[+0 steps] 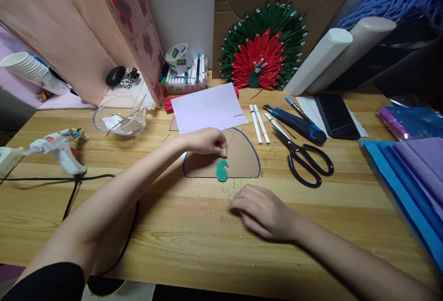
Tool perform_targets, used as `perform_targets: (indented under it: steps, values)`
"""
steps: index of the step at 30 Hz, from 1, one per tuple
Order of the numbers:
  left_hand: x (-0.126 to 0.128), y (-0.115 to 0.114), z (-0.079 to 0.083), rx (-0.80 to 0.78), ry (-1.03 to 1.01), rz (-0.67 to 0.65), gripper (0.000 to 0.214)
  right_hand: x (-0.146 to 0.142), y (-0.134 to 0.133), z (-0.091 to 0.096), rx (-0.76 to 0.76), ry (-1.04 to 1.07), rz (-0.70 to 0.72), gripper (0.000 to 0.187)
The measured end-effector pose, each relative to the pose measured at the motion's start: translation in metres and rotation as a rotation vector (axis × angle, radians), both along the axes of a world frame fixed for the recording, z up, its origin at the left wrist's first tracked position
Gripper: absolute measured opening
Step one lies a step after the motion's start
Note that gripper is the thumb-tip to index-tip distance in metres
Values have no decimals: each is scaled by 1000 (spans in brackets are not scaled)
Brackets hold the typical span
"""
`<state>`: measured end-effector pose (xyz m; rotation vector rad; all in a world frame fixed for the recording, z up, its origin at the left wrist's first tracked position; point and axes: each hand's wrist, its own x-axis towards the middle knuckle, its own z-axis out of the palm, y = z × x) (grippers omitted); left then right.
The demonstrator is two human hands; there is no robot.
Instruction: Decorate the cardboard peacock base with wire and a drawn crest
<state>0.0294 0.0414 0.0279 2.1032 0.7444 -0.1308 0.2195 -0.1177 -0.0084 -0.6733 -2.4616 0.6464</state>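
Note:
A half-round brown cardboard piece point(242, 158) with a blue line along its curved edge lies on the wooden table. On its straight lower edge sits a small green bird-shaped cutout point(221, 172) with a pointed beak. My left hand point(207, 142) is over the cardboard, thumb and finger pinched just above the cutout's head. Whatever is between those fingertips is too small to make out. My right hand point(261, 211) rests palm down on the table, below and right of the cardboard, its fingers loosely bent and holding nothing. A lilac paper sheet point(209, 107) overlaps the cardboard's top.
Right of the cardboard lie white markers point(255, 124), black scissors point(308, 160), a blue cutter point(297, 123) and a phone point(337, 115). A glue gun point(60, 149) with its cable is at left, near a clear bowl point(119, 116). Behind stands a red-green peacock craft point(263, 47).

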Motion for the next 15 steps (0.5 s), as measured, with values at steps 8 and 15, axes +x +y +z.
perform_targets:
  steps: [8,15]
  values:
    - [-4,-5,-3,3,-31,38,15,0,0,1,-2,4,-4,22]
    - [-5,-6,-3,-16,-44,63,15,0,0,0,4,-9,2,21]
